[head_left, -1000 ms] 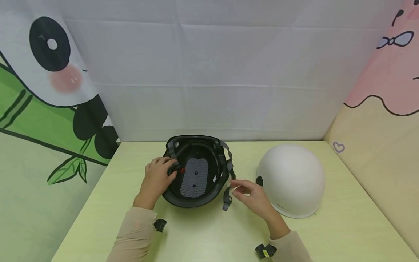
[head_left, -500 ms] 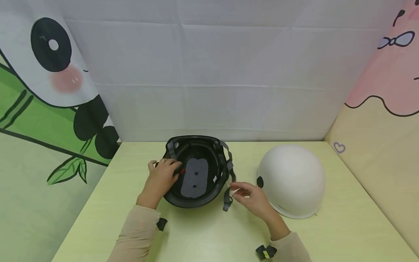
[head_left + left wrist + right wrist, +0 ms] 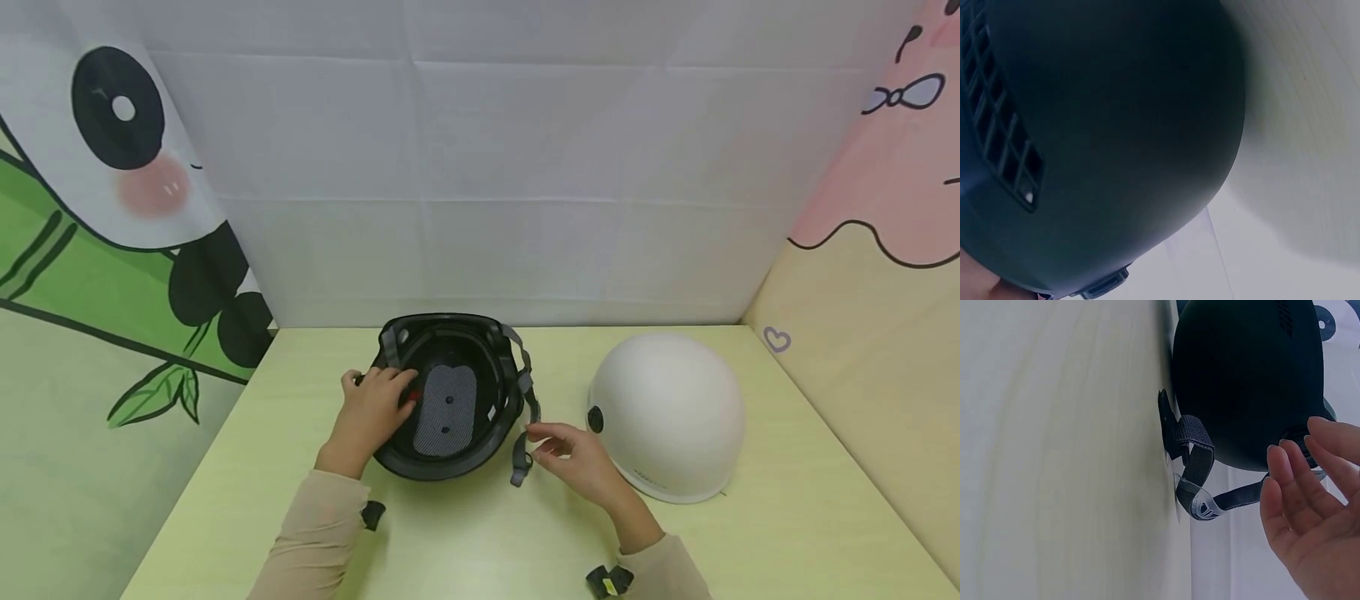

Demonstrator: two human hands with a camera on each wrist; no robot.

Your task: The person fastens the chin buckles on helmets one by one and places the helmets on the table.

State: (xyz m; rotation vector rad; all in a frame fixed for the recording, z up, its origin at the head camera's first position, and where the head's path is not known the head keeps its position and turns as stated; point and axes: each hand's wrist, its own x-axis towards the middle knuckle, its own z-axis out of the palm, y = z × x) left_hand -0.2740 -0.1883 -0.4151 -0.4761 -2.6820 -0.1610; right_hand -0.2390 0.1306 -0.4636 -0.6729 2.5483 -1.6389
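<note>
Two helmets (image 3: 446,408) (image 3: 667,408), one with illegible print (image 3: 648,477)

I'm at what looks like a makeshift booth: a pale, creased sheet (image 3: 510,183) backs my counter (image 3: 457,542), a big-eyed cartoon panel (image 3: 142,196) walls my left and a pink-and-cream panel (image 3: 862,317) my right.

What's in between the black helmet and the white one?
In the head view, between the black helmet and the white helmet are a grey strap and the right hand, with pale tabletop showing around them.
</note>
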